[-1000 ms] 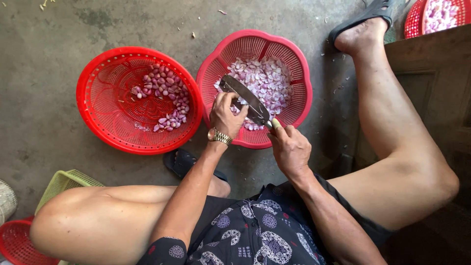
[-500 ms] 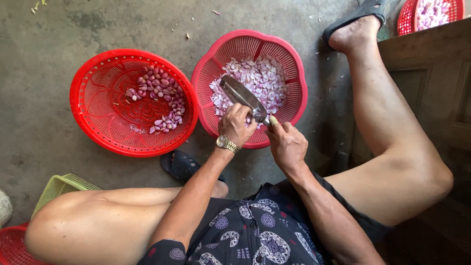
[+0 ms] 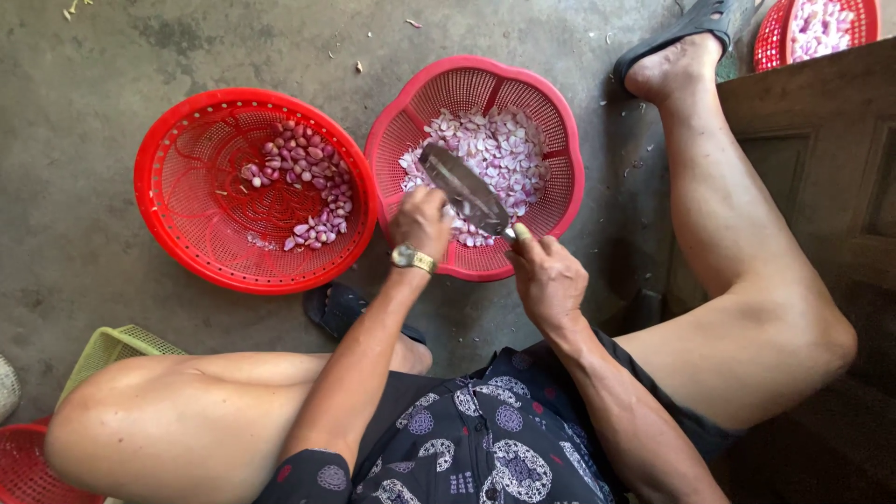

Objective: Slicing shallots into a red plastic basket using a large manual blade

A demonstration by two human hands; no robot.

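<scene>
Head view looks down on a seated person peeling small purple shallots over a scalloped pink-red plastic basket (image 3: 560, 140) at the upper middle of the frame. The right hand (image 3: 549, 280) closes around the handle of a broad grey steel knife (image 3: 464, 189), whose blade lies flat above the peeled pieces. The left hand (image 3: 422, 222) is curled shut just beside the blade; I cannot tell what its fingers pinch, because the back of the hand covers it. Such a shallot is probably light, firm and slippery once peeled, so it is best pinched at its ends. The knife seems stiff and sharp, to be held only by the handle. A round red plastic basket (image 3: 187, 224) with unpeeled shallots (image 3: 303, 191) sits at the left. Further baskets are cut off at the frame edges.
</scene>
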